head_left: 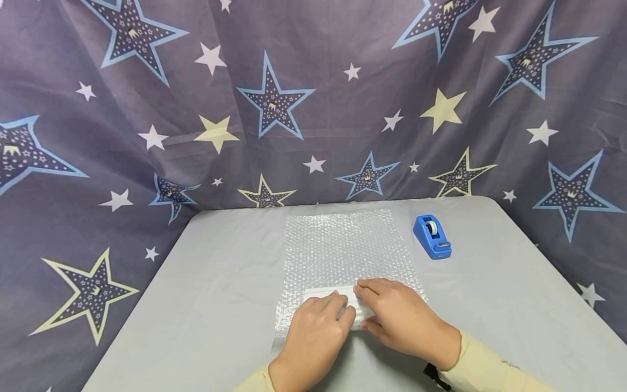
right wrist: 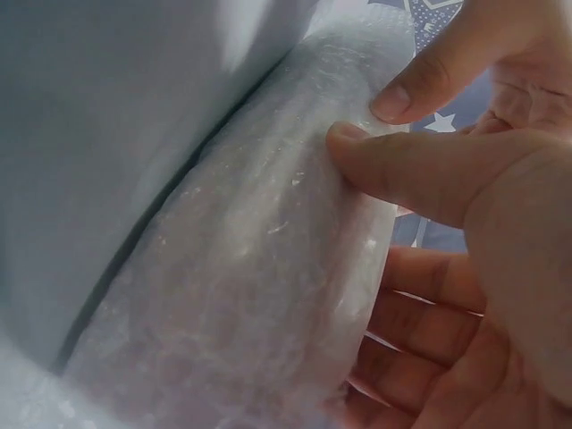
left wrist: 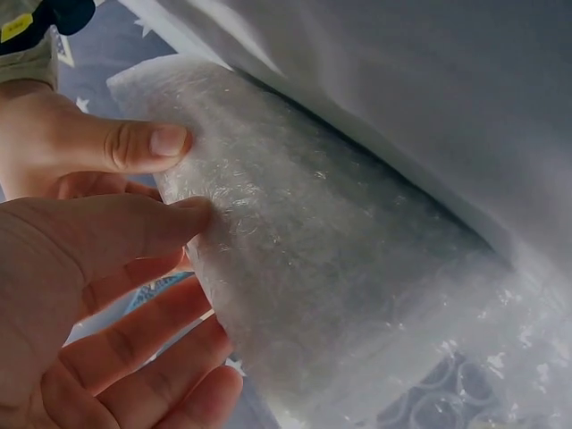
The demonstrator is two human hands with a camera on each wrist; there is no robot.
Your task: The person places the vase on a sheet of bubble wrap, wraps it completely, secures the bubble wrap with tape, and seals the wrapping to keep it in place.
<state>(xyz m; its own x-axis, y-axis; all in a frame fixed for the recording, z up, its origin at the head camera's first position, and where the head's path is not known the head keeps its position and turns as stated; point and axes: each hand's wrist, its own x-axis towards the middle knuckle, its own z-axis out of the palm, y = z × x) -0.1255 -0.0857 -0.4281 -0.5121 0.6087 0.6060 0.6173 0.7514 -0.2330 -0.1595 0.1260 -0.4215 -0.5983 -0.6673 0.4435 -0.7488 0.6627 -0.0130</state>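
A sheet of clear bubble wrap [head_left: 345, 245] lies on the table, its near end turned up around a white, ribbed-looking item [head_left: 318, 292] whose kind I cannot tell. My left hand [head_left: 315, 332] grips the left part of this near bundle, thumb on the near side and fingers over the top. Close beside it on the right, my right hand [head_left: 404, 316] holds the bundle the same way. In the left wrist view, both thumbs press on the wrap's bubbly face [left wrist: 295, 241]. The right wrist view shows the wrap [right wrist: 241, 232] bulging, with the fingers behind it.
A blue tape dispenser [head_left: 432, 237] with a roll of tape stands at the back right, beyond the sheet. The grey-covered table [head_left: 220, 272] runs back to a dark curtain [head_left: 333, 136] printed with stars, which also hangs along both sides.
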